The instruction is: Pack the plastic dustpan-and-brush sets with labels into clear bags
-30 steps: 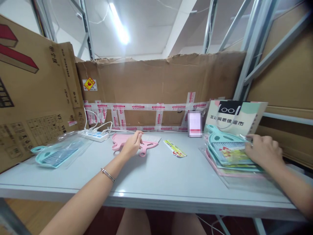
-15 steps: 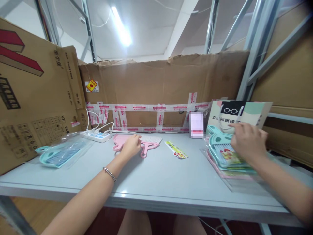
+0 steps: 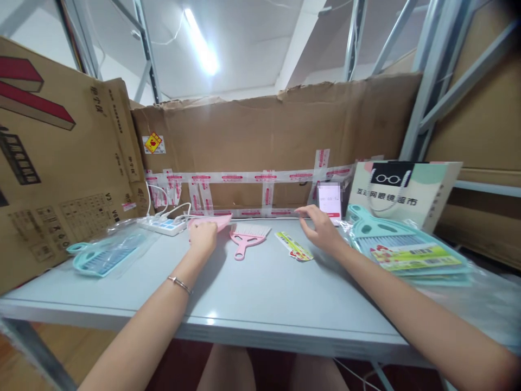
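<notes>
My left hand (image 3: 203, 239) is closed round the handle end of a pink dustpan (image 3: 220, 221), whose flat pan shows beyond the fingers. Just right of it, a pink hand brush (image 3: 246, 238) with white bristles lies flat, handle toward me. A yellow-green label card (image 3: 293, 247) rests on the table farther right. Over the table beside that card, my right hand (image 3: 321, 229) is held with its fingers apart and nothing in them. Bagged teal dustpan-and-brush sets (image 3: 407, 247) are piled to its right, with a printed card on top.
On the left lies another bagged teal dustpan set (image 3: 106, 258), near a white power strip (image 3: 163, 225) with cables. A phone (image 3: 329, 200) leans at the back. Behind the pile stands a paper bag (image 3: 437, 190). Cardboard (image 3: 244, 136) walls the rear of the grey table (image 3: 260, 304).
My right hand has left the teal pile and moved left over the table. The left hand has shifted slightly left, drawing the pink dustpan away from the brush and tilting it up.
</notes>
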A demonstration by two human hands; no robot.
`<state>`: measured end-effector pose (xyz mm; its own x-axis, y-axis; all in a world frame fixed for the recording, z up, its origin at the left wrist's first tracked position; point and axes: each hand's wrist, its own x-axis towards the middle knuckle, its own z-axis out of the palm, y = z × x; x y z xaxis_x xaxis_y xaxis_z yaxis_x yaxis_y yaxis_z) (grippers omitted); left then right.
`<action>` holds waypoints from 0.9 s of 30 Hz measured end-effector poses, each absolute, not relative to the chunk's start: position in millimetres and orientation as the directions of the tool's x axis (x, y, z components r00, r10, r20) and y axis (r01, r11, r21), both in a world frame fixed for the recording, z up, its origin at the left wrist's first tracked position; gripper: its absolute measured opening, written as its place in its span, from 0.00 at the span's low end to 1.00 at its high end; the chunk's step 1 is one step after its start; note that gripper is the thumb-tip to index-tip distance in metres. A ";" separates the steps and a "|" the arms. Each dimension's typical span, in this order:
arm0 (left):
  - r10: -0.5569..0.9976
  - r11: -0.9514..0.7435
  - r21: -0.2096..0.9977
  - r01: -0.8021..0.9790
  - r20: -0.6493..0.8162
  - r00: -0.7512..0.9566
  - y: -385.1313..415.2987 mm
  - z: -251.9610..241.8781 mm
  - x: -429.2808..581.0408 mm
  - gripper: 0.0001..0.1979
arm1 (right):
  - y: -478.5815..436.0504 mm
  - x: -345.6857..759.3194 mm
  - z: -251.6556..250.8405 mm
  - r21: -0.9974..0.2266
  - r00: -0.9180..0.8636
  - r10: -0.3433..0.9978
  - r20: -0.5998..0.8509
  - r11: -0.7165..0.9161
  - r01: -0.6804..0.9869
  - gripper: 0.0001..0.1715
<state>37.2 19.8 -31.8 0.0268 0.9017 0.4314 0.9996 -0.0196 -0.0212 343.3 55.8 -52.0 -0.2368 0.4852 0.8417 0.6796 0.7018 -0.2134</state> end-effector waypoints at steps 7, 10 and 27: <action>0.547 -0.366 -0.348 0.863 0.670 0.502 2.2 -19.3 50.6 0.14 | 61.1 339.4 -52.9 -0.866 -0.029 0.882 0.470 0.468 0.176 0.16; 0.388 -0.568 -0.414 0.711 0.627 0.675 2.0 -21.6 57.6 0.15 | 57.1 336.1 -49.7 -0.979 -0.164 0.966 0.199 0.188 -0.079 0.23; 0.585 -0.575 -0.026 0.817 0.685 0.434 45.2 -35.1 87.1 0.22 | 29.5 343.9 -41.0 -0.998 -0.527 0.850 0.000 -0.032 -0.052 0.30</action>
